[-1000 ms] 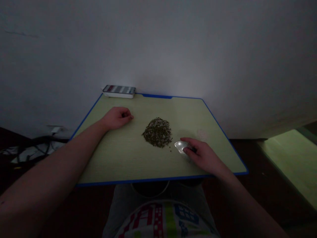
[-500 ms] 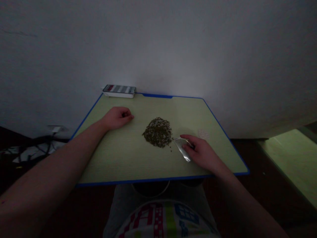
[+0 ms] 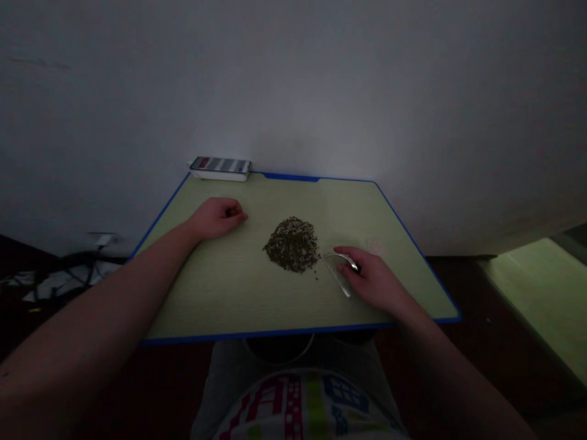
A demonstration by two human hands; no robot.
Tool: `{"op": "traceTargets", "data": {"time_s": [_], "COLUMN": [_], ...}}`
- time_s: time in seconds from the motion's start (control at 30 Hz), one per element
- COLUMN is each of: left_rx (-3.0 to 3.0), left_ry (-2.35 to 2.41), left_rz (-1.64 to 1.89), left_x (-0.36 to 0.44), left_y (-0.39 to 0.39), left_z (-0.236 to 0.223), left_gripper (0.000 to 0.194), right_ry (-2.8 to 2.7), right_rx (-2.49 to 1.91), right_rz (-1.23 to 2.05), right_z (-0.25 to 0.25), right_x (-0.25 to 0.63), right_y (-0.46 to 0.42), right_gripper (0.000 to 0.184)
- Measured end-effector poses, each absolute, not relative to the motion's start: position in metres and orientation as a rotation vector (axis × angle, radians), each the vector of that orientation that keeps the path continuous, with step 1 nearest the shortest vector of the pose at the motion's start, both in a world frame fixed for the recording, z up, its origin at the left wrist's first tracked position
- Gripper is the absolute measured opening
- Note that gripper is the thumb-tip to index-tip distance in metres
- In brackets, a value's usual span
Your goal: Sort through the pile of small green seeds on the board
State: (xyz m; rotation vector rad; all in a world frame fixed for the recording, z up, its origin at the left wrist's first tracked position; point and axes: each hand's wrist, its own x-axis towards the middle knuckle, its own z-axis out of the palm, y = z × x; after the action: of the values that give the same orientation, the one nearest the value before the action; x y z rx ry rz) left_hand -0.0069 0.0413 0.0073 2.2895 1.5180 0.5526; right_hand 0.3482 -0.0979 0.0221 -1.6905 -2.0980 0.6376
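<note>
A loose heap of small dark green and brown grains (image 3: pixel 292 244), like beans or seeds, lies in the middle of the pale tabletop (image 3: pixel 238 299). My right hand (image 3: pixel 369 275), to the right of the heap, pinches a clear, shiny plastic bag (image 3: pixel 339 275) between thumb and fingers. One edge of the bag curves and catches the light; its near corner points at the heap. To the left, my left hand (image 3: pixel 217 218) rests on the table, fingers curled in, with nothing visible in it. Beyond my right hand is a small patch of pale grains (image 3: pixel 376 247).
A white box (image 3: pixel 221 175) with a phone-like dark slab (image 3: pixel 221 164) on top stands at the back left corner. The table has a blue rim (image 3: pixel 293 336) and meets a grey wall (image 3: pixel 312 91). Cables (image 3: pixel 77 269) hang at the left; a pale surface (image 3: pixel 541 293) lies right.
My right hand has tilted the plastic bag slightly, so it looks clear rather than silvery. My left hand and the heap have not moved.
</note>
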Motion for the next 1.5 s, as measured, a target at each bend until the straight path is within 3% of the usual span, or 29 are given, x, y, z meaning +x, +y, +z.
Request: {"op": "traceTargets", "data": {"time_s": [0.87,1.5], "left_rx": [2.294,2.307], "left_ry": [1.49,1.503], "left_rz": [0.589,0.563], "left_x": [-0.006,-0.007], "left_y": [0.041,0.041], "left_z": [0.007,0.007], "left_gripper": [0.033,0.034], "right_ry": [-1.942,-2.232], "right_rx": [-2.003,-1.762], "right_rz": [0.27,0.391], "right_z": [0.02,0.037], "right_x": [0.403,0.348], "right_y": [-0.08,-0.089], "right_gripper": [0.043,0.042]}}
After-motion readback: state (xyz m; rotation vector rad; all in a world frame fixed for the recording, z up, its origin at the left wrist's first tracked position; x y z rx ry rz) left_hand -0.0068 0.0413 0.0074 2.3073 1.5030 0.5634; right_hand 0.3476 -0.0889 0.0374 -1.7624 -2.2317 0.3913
